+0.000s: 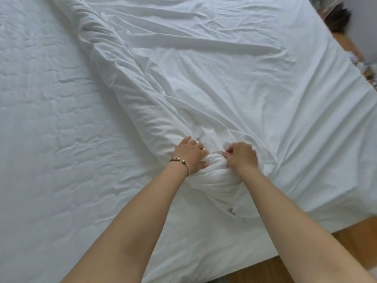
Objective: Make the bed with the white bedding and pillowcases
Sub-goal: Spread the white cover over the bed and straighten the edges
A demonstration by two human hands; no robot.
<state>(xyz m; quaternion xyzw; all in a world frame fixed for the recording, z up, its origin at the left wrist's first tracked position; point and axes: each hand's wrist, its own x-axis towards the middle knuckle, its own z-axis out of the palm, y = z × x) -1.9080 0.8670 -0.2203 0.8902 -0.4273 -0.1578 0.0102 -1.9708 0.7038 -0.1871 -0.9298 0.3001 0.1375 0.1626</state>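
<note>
A white duvet cover [214,88] lies crumpled across the right part of the bed, with a rolled ridge running from the top left down to my hands. To the left lies a flatter white quilted layer [51,109]. My left hand [189,155], with a bracelet at the wrist, grips a bunched wad of the white cover. My right hand [241,157] pinches the same bunch from the right side, fingers curled into the cloth. Both hands sit close together near the bed's near edge.
Wooden floor [306,268] shows at the bottom right beyond the bed's edge. At the top right stand a dark object [337,16] and some small clutter [367,68] beside the bed.
</note>
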